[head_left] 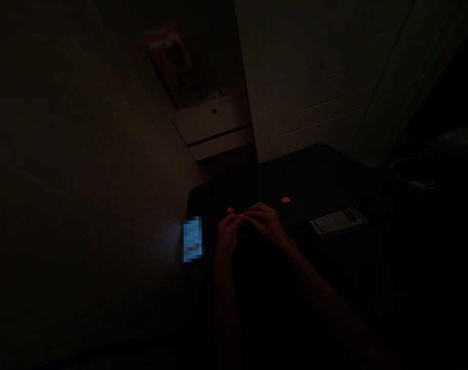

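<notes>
In the dim light, my left hand (pixel 228 231) and my right hand (pixel 265 222) meet over a dark table (pixel 314 174). Both have their fingertips closed on a tiny orange-red piece (pixel 242 216), mostly covered by the fingers; its kind cannot be made out. Just beyond my left fingers lies a small red lump (pixel 229 210). A second, pinkish-red lump (pixel 285 200) rests on the tabletop, beyond my right hand and to its right.
A lit screen (pixel 192 240) glows at the table's left edge, near the wall (pixel 103 180). Papers (pixel 338 221) lie below the table's near right edge. Behind stand a white drawer unit (pixel 218 121) and a pale panelled door (pixel 314 77).
</notes>
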The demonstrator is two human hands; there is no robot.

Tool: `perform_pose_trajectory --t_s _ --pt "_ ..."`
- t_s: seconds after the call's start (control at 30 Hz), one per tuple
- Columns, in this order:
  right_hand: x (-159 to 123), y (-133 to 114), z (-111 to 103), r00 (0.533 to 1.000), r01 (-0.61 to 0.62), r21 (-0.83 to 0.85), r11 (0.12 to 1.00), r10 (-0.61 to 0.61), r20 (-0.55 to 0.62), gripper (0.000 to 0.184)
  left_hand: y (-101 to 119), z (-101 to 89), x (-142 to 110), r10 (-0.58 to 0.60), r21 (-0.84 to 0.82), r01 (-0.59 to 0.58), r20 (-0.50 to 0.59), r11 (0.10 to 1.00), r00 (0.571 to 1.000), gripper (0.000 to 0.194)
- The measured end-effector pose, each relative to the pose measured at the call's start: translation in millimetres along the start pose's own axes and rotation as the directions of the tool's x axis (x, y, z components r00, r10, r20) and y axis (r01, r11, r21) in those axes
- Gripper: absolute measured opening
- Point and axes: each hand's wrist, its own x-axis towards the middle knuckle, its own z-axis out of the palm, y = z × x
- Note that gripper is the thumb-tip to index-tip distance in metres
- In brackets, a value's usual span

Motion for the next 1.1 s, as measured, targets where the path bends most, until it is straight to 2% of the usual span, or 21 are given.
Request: perform_pose_trajectory --t_s 0.2,0.5,0.6,0.73,0.87,1.0,1.1 --pt "-0.6 -4.5 0.6 1.000 0.006 -0.047 0.999 -0.007 -0.027 0.020 1.1 -0.5 1.6 -0.014 0.002 0.014 0.020 1.000 1.000 0.032" --pt "3.6 -4.7 -2.0 0.999 -0.046 0.045 0.998 0.045 0.024 0.019 1.4 4.8 1.5 -0.043 -0.083 0.041 -0.017 0.996 0.999 0.034" --pt "3.3 -5.0 -1.4 0.996 -0.084 0.063 0.994 0.083 0.015 0.020 -0.9 5.4 1.8 -0.027 -0.059 0.024 -0.044 0.998 0.999 0.036" --pt "3.4 -3.2 -0.2 0.988 -0.152 0.074 0.986 0.155 -0.030 0.021 -5.7 3.5 1.0 0.054 -0.032 -0.057 -0.092 0.998 0.994 0.035" --pt "3.8 -0.2 -0.3 0.980 -0.188 0.096 0.978 0.192 -0.043 0.022 -10.3 0.1 0.6 0.117 0.068 -0.111 -0.095 0.991 0.989 0.033" --pt "3.9 2.4 -1.4 0.983 -0.173 0.111 0.979 0.179 -0.046 0.022 -11.6 -0.4 0.2 0.111 0.121 -0.100 -0.090 0.988 0.990 0.033" --pt "4.0 4.0 -2.7 0.989 -0.148 0.119 0.982 0.150 -0.002 0.020 -11.3 0.5 -0.2 0.105 0.119 -0.092 -0.109 0.989 0.988 0.033"
